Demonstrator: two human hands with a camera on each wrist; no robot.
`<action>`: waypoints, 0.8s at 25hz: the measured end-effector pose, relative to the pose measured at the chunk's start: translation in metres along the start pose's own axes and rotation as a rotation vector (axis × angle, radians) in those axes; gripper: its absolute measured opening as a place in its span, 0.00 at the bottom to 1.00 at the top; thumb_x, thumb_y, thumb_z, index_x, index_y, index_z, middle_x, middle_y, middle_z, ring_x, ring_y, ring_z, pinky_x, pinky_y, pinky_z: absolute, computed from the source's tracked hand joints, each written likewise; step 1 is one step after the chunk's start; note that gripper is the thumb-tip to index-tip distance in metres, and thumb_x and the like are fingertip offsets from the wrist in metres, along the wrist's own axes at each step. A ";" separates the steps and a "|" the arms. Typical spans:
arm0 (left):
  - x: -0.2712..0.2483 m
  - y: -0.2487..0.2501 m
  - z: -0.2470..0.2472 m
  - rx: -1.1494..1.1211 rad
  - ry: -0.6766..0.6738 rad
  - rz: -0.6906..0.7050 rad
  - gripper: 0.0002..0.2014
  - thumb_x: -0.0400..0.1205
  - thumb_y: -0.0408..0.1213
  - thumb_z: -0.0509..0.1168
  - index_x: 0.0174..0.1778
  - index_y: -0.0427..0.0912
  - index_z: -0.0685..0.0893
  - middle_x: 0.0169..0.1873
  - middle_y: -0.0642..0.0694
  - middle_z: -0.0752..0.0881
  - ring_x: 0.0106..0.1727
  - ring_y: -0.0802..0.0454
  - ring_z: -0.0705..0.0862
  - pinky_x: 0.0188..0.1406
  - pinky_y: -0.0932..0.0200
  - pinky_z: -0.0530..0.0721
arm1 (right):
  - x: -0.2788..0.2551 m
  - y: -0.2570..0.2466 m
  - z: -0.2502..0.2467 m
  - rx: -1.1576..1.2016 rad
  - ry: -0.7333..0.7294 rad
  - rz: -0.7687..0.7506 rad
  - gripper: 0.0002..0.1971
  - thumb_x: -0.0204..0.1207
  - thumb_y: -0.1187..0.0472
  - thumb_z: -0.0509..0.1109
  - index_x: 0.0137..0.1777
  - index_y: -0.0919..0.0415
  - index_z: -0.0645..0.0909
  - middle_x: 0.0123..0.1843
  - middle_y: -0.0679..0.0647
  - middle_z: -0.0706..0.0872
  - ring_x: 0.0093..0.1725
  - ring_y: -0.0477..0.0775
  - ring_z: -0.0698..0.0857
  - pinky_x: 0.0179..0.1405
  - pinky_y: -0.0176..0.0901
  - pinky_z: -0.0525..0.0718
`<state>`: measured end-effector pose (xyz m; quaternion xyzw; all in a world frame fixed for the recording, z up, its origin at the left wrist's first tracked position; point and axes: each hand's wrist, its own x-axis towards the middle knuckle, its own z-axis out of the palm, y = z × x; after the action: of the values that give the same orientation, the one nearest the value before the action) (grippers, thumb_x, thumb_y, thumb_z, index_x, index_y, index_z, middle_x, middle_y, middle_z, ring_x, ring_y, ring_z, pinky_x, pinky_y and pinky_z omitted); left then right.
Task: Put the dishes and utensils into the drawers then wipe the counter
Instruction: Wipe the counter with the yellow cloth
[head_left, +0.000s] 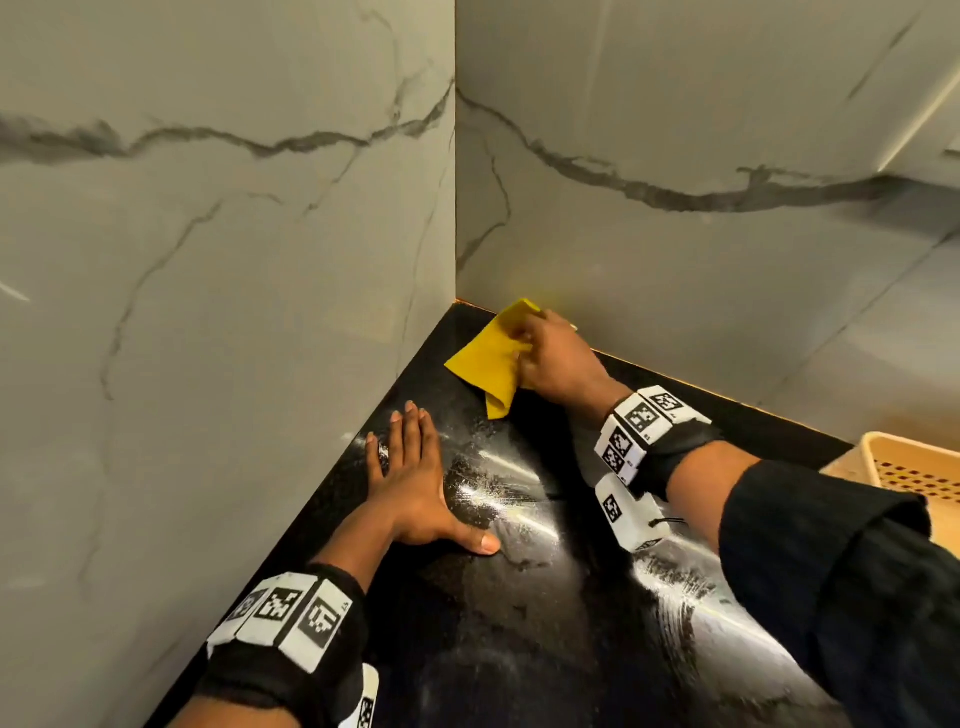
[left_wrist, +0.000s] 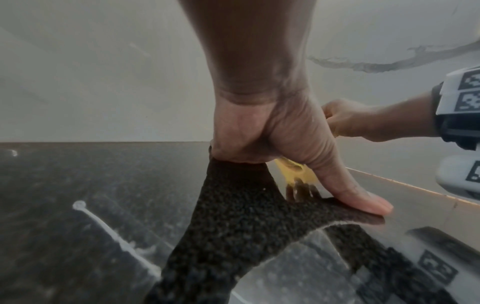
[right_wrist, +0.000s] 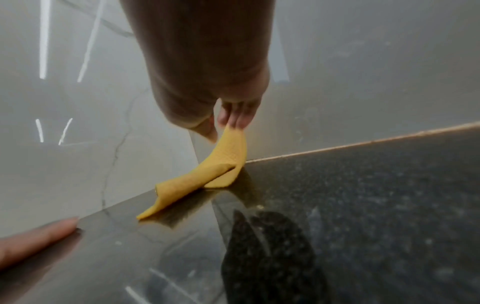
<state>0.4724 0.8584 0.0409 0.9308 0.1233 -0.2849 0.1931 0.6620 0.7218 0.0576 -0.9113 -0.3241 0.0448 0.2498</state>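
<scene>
A yellow cloth (head_left: 491, 356) lies partly folded on the black speckled counter (head_left: 519, 623), close to the corner where the two marble walls meet. My right hand (head_left: 540, 348) pinches its upper edge, and in the right wrist view the cloth (right_wrist: 215, 170) hangs from the fingertips (right_wrist: 237, 119) with its lower part dragging on the stone. My left hand (head_left: 410, 478) lies flat on the counter with straight fingers and the thumb spread out, holding nothing. In the left wrist view its palm (left_wrist: 259, 133) presses down, and a bit of the cloth (left_wrist: 293, 170) shows behind it.
Grey-veined marble walls (head_left: 208, 260) close the counter on the left and at the back. A beige perforated plastic basket (head_left: 904, 467) stands at the right edge. Wet streaks (head_left: 509, 499) shine on the stone between my hands.
</scene>
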 end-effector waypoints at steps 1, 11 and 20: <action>0.001 0.000 0.001 0.003 -0.003 0.001 0.85 0.48 0.80 0.71 0.75 0.38 0.16 0.73 0.40 0.13 0.73 0.43 0.13 0.69 0.38 0.17 | -0.004 -0.001 -0.002 -0.075 0.199 0.038 0.18 0.72 0.63 0.70 0.62 0.63 0.79 0.61 0.63 0.79 0.60 0.67 0.79 0.56 0.54 0.79; 0.001 0.000 -0.001 0.003 -0.014 -0.007 0.84 0.49 0.79 0.72 0.73 0.38 0.15 0.72 0.40 0.12 0.72 0.42 0.12 0.70 0.35 0.18 | -0.011 -0.007 -0.032 1.061 0.332 0.726 0.08 0.76 0.64 0.64 0.35 0.57 0.77 0.37 0.57 0.79 0.41 0.57 0.80 0.41 0.48 0.79; -0.001 0.002 -0.001 0.006 -0.014 -0.010 0.85 0.49 0.79 0.72 0.75 0.38 0.16 0.73 0.40 0.13 0.73 0.42 0.13 0.75 0.32 0.22 | -0.027 -0.033 0.012 0.683 0.365 0.439 0.12 0.86 0.59 0.59 0.64 0.65 0.74 0.60 0.60 0.81 0.58 0.53 0.76 0.63 0.49 0.74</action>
<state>0.4726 0.8565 0.0425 0.9287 0.1258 -0.2925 0.1898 0.6195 0.7325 0.0611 -0.8169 -0.0401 0.0396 0.5740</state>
